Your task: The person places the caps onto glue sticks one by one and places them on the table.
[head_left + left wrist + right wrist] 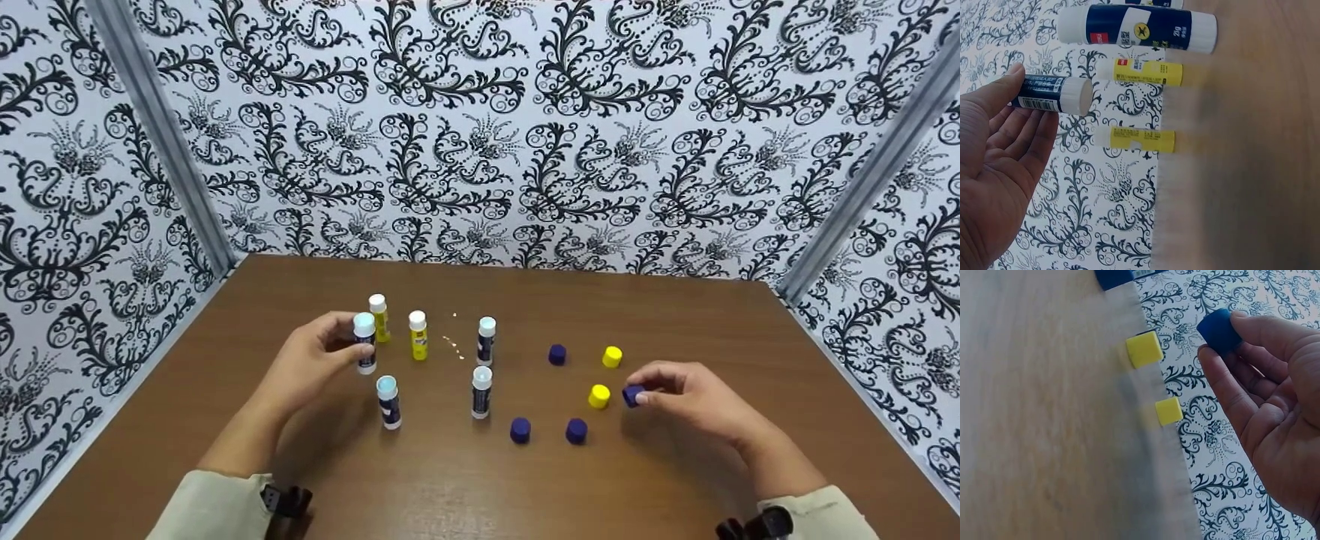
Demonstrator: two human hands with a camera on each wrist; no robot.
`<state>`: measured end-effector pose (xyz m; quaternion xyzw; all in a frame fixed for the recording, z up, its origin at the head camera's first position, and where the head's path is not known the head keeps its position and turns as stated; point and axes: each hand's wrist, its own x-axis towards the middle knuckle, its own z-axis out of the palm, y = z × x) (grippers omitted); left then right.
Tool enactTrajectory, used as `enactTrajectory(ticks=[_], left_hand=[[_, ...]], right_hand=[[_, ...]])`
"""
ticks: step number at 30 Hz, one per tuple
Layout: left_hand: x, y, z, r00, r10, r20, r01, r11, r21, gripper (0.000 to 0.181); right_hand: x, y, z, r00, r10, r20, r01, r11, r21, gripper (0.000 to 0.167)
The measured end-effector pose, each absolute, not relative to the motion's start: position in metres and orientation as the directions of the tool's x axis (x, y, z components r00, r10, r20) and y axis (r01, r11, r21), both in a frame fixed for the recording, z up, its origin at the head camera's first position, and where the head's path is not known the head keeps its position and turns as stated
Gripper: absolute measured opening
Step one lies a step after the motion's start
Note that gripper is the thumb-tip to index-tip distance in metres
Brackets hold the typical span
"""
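Note:
My left hand (pixel 313 361) grips an uncapped navy glue stick (pixel 365 354) between thumb and fingers; its white base end (pixel 1078 95) shows in the left wrist view. Over at the right, my right hand (pixel 694 394) pinches a navy cap (pixel 1220 331) between thumb and fingertips. Two slim yellow glue sticks (pixel 418 337) stand uncapped just beyond and right of the left hand. Three more navy glue sticks (pixel 481 394) stand upright without caps, one of them in front of the left hand (pixel 388 405). Beside the right hand sits a yellow cap (pixel 599 397).
Another yellow cap (pixel 612 357) stands farther back, with a navy cap (pixel 557 355) to its left. Two navy caps (pixel 520 430) sit nearer the front. Small white crumbs (pixel 453 343) lie on the brown table (pixel 442 480). Patterned walls (pixel 480 150) enclose the back and sides.

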<state>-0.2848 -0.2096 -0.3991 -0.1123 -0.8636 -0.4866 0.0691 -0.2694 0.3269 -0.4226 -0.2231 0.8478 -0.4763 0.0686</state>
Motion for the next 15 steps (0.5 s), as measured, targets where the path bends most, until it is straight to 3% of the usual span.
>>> enactTrajectory(ticks=[15], left_hand=[[-0.283, -0.183, -0.387, -0.951, 0.186, 0.246, 0.305, 0.459, 0.834, 0.038]], right_hand=[[-0.275, 0.309, -0.406, -0.892, -0.437, 0.116, -0.311, 0.406, -0.859, 0.028]])
